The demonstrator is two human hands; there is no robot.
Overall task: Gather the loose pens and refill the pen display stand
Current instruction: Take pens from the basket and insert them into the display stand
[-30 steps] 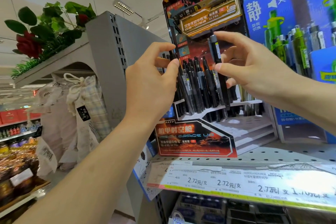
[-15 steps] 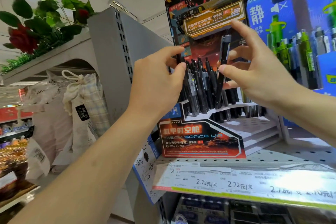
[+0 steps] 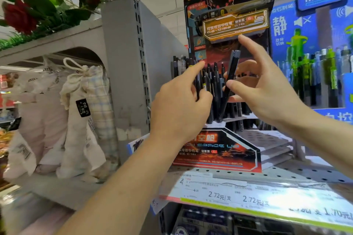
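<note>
A red and black cardboard pen display stand (image 3: 219,150) sits on the shelf, with several black pens (image 3: 214,89) upright in its back row. My left hand (image 3: 179,101) is at the left side of that row. Its thumb and fingers hold a few of the black pens, and its index finger stretches up along them. My right hand (image 3: 263,91) pinches one black pen with a grey cap (image 3: 231,74) between thumb and fingers. This pen leans to the right, and its lower end reaches down among the pens in the stand. The stand's lower front tiers show bare holes.
A perforated grey shelf (image 3: 286,173) carries the stand, with price labels (image 3: 229,196) along its edge. A blue display of green pens (image 3: 324,74) stands close on the right. A grey shelf upright (image 3: 124,63), cloth bags (image 3: 80,116) and artificial roses (image 3: 19,15) are to the left.
My right hand has tilted its pen and brought the lower end down into the row. My left hand stays on the pens, its index finger now stretched out.
</note>
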